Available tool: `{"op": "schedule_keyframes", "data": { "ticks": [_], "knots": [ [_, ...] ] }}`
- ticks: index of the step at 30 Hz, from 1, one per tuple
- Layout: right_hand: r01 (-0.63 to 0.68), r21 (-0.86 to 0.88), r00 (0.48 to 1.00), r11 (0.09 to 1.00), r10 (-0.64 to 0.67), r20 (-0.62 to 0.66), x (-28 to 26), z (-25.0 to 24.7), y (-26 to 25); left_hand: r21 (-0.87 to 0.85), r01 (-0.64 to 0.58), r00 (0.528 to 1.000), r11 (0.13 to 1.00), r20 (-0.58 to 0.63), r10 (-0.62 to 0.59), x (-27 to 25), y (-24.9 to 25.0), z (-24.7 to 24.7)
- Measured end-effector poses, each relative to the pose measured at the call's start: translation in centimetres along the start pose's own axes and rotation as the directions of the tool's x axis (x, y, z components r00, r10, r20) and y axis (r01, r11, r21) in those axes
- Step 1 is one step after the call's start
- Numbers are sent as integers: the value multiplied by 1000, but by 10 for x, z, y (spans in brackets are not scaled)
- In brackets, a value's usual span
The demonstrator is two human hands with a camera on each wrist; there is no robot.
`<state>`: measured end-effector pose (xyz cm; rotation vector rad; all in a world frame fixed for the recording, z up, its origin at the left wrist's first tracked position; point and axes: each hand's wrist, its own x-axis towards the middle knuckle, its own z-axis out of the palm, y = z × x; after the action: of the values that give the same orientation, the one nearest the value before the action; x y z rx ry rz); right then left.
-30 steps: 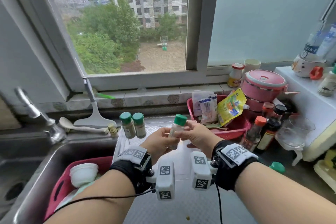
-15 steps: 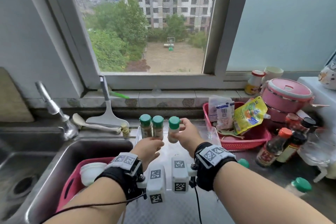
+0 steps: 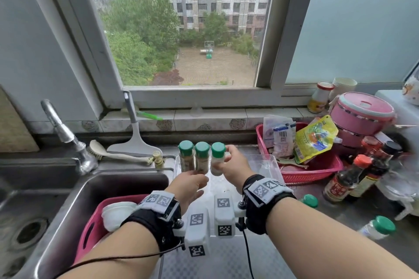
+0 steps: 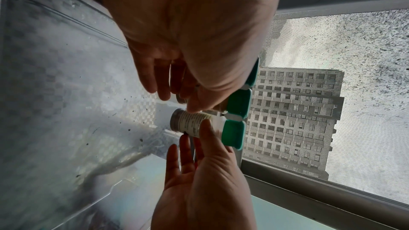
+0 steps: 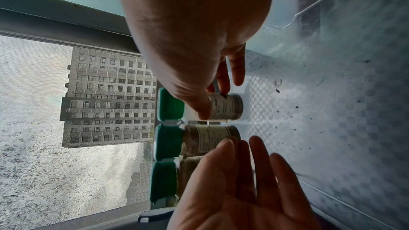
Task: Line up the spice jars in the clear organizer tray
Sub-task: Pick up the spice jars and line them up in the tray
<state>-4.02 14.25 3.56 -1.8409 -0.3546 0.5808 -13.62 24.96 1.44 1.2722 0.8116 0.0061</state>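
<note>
Right hand grips the white-labelled spice jar, print unreadable.

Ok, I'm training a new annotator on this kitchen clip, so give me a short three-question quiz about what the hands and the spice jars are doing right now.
1. True or false: the right hand holds the third jar in the row.
2. How many green-capped jars stand together at the far end of the clear tray?
3. The left hand is: A) gripping a jar, B) open, fingers by the jars, C) on the faucet.

Key: 1 true; 2 three; 3 B.
</note>
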Motion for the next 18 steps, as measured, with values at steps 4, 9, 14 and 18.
{"op": "schedule_keyframes", "data": {
  "ticks": [4, 9, 14, 18],
  "knots": [
    [-6, -8, 1000, 1000, 6, -14, 1, -2, 1, 13, 11, 1000, 1000, 13, -11, -3, 1, 0],
    [-19, -42, 999, 999, 18, -41, -6, -15, 6, 7, 26, 998, 1000, 51, -26, -8, 2, 9],
    [-22, -34, 995, 999, 19, -99, -12, -68, 11, 45, -2, 989, 999, 148, -5, -16, 5, 41],
    [-21, -38, 980, 999, 14, -198, -15, -129, 19, 83, 0, 979, 997, 202, -17, -21, 8, 76]
  ]
}}
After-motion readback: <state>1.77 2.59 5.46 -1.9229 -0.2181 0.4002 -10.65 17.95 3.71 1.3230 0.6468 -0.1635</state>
